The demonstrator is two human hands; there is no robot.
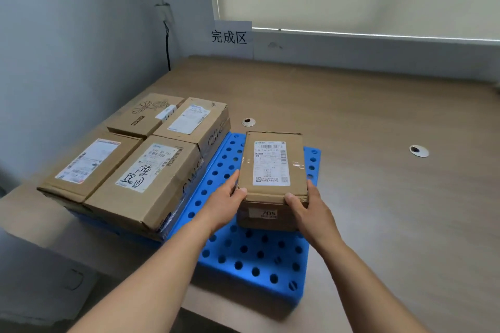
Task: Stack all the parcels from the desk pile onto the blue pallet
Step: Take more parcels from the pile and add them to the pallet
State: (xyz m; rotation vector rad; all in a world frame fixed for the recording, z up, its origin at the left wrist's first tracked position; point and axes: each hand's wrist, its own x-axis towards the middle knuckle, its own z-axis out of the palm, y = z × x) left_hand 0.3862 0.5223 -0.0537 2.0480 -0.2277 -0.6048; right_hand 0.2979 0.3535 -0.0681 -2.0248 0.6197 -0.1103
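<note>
**Small taped carton, held by its near corners**

The small parcel [272, 170] sits over the open right half of the blue pallet [257, 257], label up; I cannot tell whether its base touches the pallet. My left hand [226, 201] and right hand [308, 208] clasp its near end, thumbs over the top edge and fingers along the sides. It looks like stiff corrugated card, taped and a little crumpled at the near edge. I judge it light enough for this grip, and slick only on tape and label, so bare card at the corners is the place to hold. Four larger parcels [140, 149] fill the pallet's left half, near it, on the wooden desk [378, 116].
</note>
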